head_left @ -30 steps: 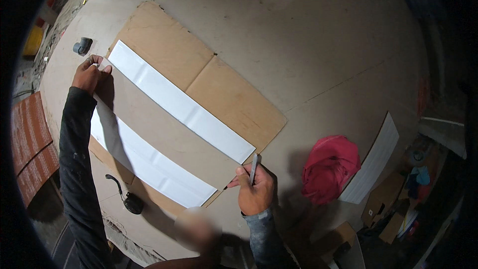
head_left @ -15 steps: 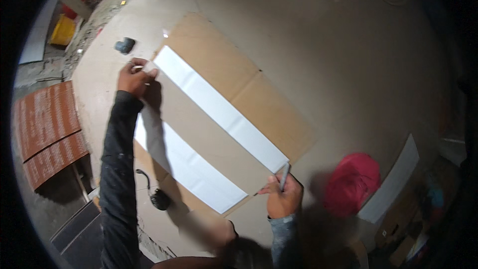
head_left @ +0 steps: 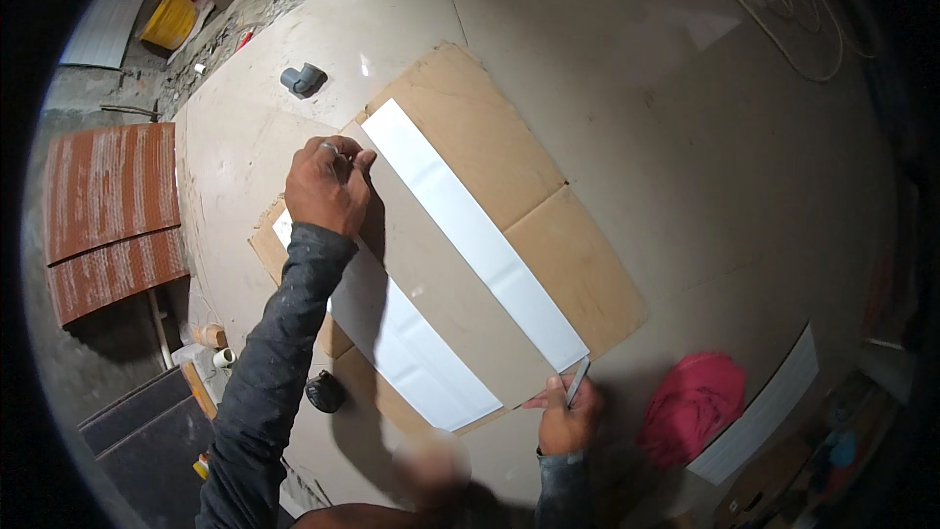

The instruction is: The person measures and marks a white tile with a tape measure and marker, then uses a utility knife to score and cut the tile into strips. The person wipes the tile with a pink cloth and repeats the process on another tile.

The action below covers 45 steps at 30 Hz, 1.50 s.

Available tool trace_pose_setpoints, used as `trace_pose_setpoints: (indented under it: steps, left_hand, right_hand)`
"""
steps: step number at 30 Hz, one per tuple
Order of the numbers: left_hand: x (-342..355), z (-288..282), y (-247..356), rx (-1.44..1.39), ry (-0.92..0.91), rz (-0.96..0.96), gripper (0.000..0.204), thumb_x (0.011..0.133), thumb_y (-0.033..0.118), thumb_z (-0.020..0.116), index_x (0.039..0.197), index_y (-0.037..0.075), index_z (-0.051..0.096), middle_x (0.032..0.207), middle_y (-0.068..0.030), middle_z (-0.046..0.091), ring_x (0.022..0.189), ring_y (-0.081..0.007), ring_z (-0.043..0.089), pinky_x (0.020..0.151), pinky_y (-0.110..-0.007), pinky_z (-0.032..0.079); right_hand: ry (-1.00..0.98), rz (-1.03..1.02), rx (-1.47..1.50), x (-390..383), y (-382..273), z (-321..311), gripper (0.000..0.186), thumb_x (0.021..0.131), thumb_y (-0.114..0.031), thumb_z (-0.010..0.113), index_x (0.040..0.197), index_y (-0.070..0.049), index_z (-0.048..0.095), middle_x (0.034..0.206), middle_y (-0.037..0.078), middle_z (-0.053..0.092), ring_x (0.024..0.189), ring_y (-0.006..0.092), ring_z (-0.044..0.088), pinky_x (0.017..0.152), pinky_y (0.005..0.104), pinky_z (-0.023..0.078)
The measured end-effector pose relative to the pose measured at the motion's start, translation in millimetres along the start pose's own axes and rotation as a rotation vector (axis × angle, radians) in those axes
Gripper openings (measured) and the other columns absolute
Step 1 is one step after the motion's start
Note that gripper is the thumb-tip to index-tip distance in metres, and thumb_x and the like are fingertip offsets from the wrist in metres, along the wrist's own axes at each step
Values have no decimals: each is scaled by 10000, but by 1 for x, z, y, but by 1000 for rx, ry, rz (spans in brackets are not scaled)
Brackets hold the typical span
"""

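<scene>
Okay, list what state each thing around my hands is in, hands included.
Cardboard: opened out, creased
White strips: spread out
Beige strip: lying between them
Slim grey tool: held
Right hand: closed on tool
Left hand: fingers curled, grip unclear
Pink cloth: bunched up
Grey pipe elbow: unconnected

Beige tiled floor [head_left: 725,206] — dimmer toward right
</scene>
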<state>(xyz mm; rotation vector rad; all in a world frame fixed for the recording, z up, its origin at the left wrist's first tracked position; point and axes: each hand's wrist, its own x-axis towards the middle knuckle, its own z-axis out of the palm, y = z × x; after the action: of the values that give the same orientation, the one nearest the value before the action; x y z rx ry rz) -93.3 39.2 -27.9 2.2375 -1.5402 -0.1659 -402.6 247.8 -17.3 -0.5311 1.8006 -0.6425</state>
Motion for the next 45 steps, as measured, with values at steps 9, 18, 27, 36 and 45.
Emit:
trace_pose_setpoints:
  steps: [9, 18, 27, 36, 45]
  left_hand:
    - [-57, 5, -8, 118, -255, 161, 896, 916, 532, 701, 1525, -65, 427, 1605, -296, 367, 1537, -443, 274, 1233, -524, 279]
    - [-60, 9, -11, 100, -205, 240, 927, 898, 481, 738, 1553, -64, 375, 1600, -322, 344, 1542, -452, 248, 1238, -464, 277]
    - [-60, 7, -10, 37, -210, 215, 951, 897, 528, 735, 1549, -68, 380, 1624, -294, 332, 1555, -433, 231, 1242, -550, 223]
    - [-52, -4, -1, 146, -333, 187, 1054, 879, 612, 710, 1528, -136, 351, 1613, -333, 319, 1549, -443, 236, 1244, -545, 235]
    - [-32, -17, 24, 444, -612, 243, 1348, 669, 680, 802, 1460, -277, 277, 1536, -503, 237, 1519, -562, 177, 1260, -476, 229]
  right_hand:
    - [-1, -69, 101, 2, 5, 2, 157, 975, -64, 573, 943, 88, 594, 729, 143, 650, 573, 240, 692, 571, 357, 582]
    - [0, -64, 103, 2, 9, 0, 161, 988, -71, 583, 975, 89, 586, 761, 139, 641, 605, 228, 689, 578, 360, 602]
    - [9, -59, 89, 0, 4, 1, 113, 999, -32, 582, 961, 75, 584, 773, 117, 626, 610, 185, 659, 575, 366, 630]
    - [26, -57, 87, -1, -1, 3, 133, 993, -43, 601, 922, 68, 596, 739, 103, 621, 596, 177, 653, 565, 363, 627]
    - [-19, -56, 94, 0, 0, -1, 137, 990, -78, 598, 948, 52, 593, 750, 116, 662, 618, 225, 713, 604, 344, 563]
